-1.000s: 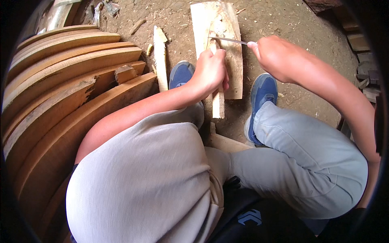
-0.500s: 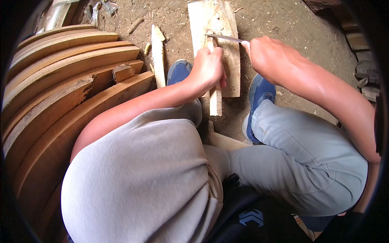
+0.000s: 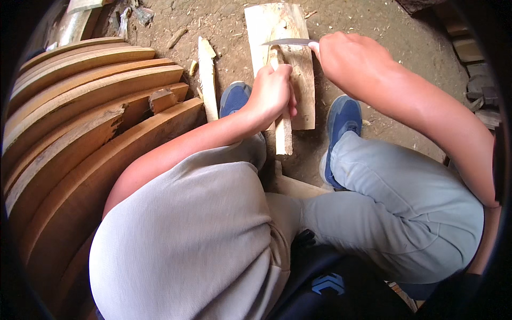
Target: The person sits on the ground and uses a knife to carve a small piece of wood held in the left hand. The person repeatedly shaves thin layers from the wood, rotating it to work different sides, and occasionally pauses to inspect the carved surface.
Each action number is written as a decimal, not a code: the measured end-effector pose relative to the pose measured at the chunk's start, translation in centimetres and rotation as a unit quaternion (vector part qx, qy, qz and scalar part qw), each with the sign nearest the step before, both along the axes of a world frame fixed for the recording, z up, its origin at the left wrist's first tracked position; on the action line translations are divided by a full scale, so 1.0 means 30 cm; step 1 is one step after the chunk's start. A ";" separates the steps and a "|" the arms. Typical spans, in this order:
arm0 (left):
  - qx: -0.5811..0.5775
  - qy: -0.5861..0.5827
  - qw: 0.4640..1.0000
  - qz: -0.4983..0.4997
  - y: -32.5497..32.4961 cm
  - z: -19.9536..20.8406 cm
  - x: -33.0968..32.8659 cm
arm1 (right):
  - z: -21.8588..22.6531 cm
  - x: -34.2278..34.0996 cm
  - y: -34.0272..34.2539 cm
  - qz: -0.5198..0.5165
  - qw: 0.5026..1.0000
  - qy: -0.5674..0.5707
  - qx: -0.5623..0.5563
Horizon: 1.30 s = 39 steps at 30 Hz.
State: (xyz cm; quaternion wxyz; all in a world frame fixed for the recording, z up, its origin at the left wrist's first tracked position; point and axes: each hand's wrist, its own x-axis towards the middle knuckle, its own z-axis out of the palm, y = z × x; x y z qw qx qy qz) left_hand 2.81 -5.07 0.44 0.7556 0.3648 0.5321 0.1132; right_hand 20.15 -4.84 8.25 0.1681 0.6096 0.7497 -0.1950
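Note:
My left hand (image 3: 273, 92) is closed round a narrow wooden stick (image 3: 284, 136), which slants over a flat pale board (image 3: 304, 101) on the ground. The stick's upper end shows just beyond my knuckles, and its squared lower end sticks out toward me. In my right hand (image 3: 349, 57) is a knife (image 3: 290, 41), gripped with the fist closed; its handle is mostly hidden in the fingers. The blade points left across the board, at the stick's far end. Whether the blade touches the wood I cannot tell.
Stacked curved planks (image 3: 101, 101) fill the left side. A split pale wood piece (image 3: 208, 80) lies beside my left shoe (image 3: 234, 97). My right shoe (image 3: 344, 120) is right of the board. Another wood piece (image 3: 298, 186) rests between my legs. Chips dot the dirt floor (image 3: 224, 26).
The knife and my right hand have shifted slightly up and left, and the blade's broad side shows more. My left hand still grips the stick in nearly the same place.

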 end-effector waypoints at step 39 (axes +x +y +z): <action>0.100 0.112 0.986 -0.068 -0.002 -0.025 0.011 | -0.023 -0.055 -0.024 -0.074 0.992 -0.101 -0.035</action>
